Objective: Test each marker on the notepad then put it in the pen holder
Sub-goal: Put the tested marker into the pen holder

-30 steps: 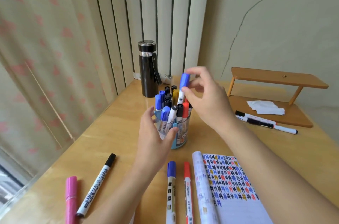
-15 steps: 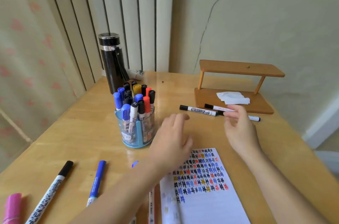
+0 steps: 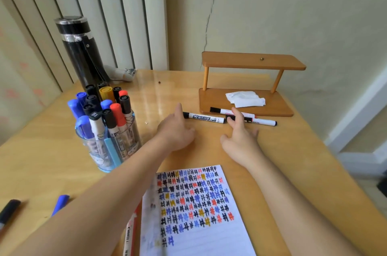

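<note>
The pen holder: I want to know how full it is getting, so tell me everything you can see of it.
The pen holder is a clear plastic cup with a light blue base, a light blue upright strip and a cartoon print on its wall. It stands upright on the wooden table, in front of a black flask. It is crowded with markers standing cap up: blue, black, red and one yellow cap. The left forearm passes close by its right side; contact cannot be told.
</note>
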